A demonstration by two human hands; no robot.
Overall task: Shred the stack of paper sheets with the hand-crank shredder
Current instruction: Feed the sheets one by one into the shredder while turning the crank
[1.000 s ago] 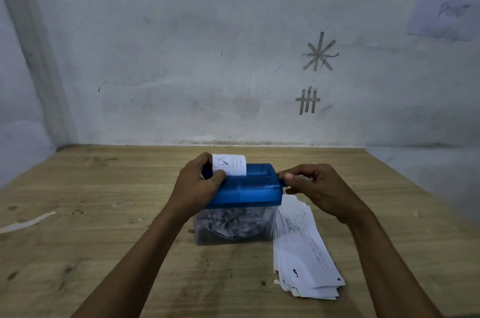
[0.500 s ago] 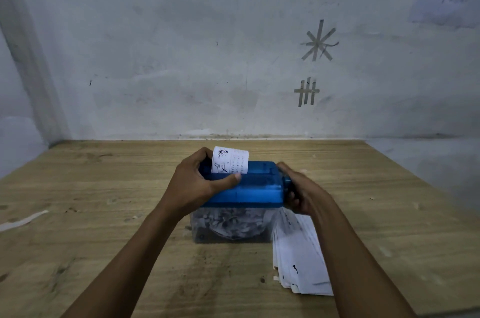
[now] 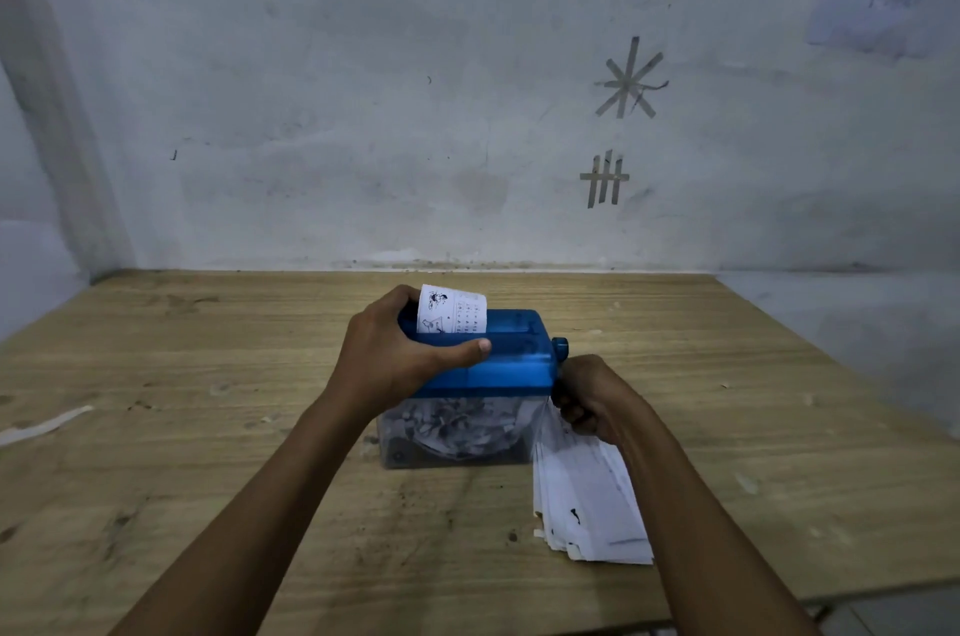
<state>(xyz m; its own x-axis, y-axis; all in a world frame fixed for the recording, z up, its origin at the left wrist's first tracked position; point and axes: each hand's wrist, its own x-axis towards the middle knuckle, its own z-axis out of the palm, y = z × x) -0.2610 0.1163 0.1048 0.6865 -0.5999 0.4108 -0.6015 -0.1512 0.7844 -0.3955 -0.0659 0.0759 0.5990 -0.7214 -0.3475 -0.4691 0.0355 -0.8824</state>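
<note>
Fingers of the left hand clasp the blue shredder from above; the right hand seems clenched round its crank on the right.

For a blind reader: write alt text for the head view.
The left hand steadies a blue shredder on a wooden table while the right hand grips its crank. A printed sheet sticks up from its top; a paper stack lies beside it.
</note>
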